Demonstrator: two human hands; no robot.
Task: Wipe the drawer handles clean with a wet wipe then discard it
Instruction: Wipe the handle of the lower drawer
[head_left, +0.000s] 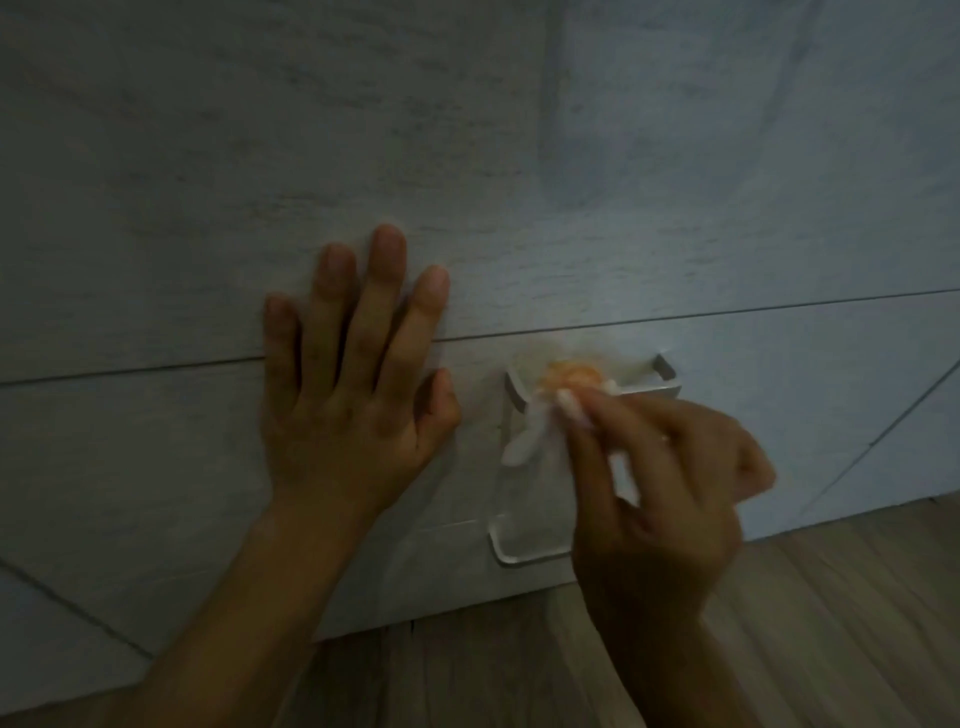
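- Nearest the camera, two bare forearms rise from the bottom edge toward a pale wood-grain drawer front (519, 208) in dim light.
- Left hand (353, 384) lies flat against the drawer front at about 9 o'clock from the upper handle, fingers spread and pointing to 12 o'clock — it grips nothing, and its fingers cross the thin seam between two drawers.
- Right hand (660, 467) pinches a bunched white wipe (540, 421) between thumb and fingers, closed tightly on it.
- Wipe is pressed on the left half of the upper handle (649, 387), a pale bar standing off the front; a loose tail of it hangs toward 7 o'clock.
- An orange smudge (569, 375) sits on the handle just above the wipe — I cannot tell what it is.
- Lower handle (519, 551) shows at 6 o'clock, partly hidden behind the right hand.
- Wood-look floor (831, 597) runs along the bottom at 5 o'clock.
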